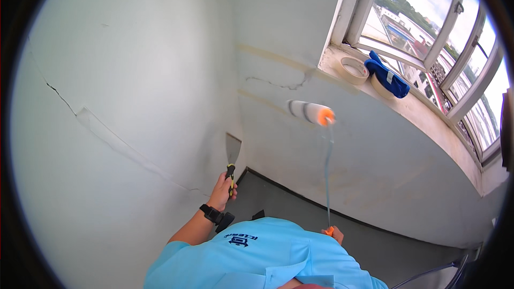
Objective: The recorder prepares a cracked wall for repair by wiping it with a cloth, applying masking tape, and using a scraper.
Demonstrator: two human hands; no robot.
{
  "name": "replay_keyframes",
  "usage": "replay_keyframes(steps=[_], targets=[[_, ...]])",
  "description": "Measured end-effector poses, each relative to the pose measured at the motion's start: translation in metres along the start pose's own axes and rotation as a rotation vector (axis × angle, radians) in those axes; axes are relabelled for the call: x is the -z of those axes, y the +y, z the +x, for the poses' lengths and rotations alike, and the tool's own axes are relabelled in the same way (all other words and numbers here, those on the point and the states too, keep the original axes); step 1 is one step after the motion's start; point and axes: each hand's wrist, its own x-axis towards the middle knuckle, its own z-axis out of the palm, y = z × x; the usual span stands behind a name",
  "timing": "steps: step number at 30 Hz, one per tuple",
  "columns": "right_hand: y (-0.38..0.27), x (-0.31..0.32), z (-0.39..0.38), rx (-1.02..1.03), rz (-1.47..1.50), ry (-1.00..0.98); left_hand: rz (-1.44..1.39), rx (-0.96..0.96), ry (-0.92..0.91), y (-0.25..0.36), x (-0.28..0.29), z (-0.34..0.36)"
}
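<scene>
My left hand (221, 191) is closed around the black and yellow handle of a putty knife (233, 149), whose wide metal blade points up toward the corner of the walls. In my right hand (335, 235), partly hidden by my blue shirt, is the orange handle of a paint roller (304, 110). Its long thin metal rod rises to a white sleeve with dark stripes and an orange end cap. The sleeve is slightly blurred and appears in front of the wall under the window; whether it touches the wall I cannot tell.
A crack (278, 83) and yellowish strips mark the wall below the window. Another crack (59, 96) crosses the left wall. On the windowsill (428, 123) lie a roll of masking tape (353, 69) and a blue cloth item (386, 76). A dark cable (428, 274) runs at lower right.
</scene>
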Motion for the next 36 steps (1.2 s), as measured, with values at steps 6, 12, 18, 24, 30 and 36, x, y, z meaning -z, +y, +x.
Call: replay_keyframes(steps=[6, 12, 18, 24, 30, 36], targets=[[0.022, -0.012, 0.049, 0.206, -0.004, 0.287, 0.286, -0.254, 0.076, 0.039, -0.045, 0.019], [0.014, -0.011, 0.039, 0.001, 0.029, 0.131, 0.263, -0.411, 0.038, 0.069, -0.059, 0.059], [-0.007, -0.031, 0.011, -0.102, 0.033, 0.191, 0.385, -0.554, 0.022, 0.086, -0.057, 0.095], [0.004, -0.042, 0.008, -0.153, 0.069, 0.199, 0.64, -0.698, 0.105, 0.077, -0.048, 0.124], [-0.003, -0.055, 0.04, -0.048, 0.048, 0.277, 0.681, -0.748, 0.153, 0.107, -0.055, 0.146], [-0.061, -0.065, 0.064, -0.059, 0.385, 0.317, 0.712, -0.876, 0.183, 0.113, -0.048, 0.167]])
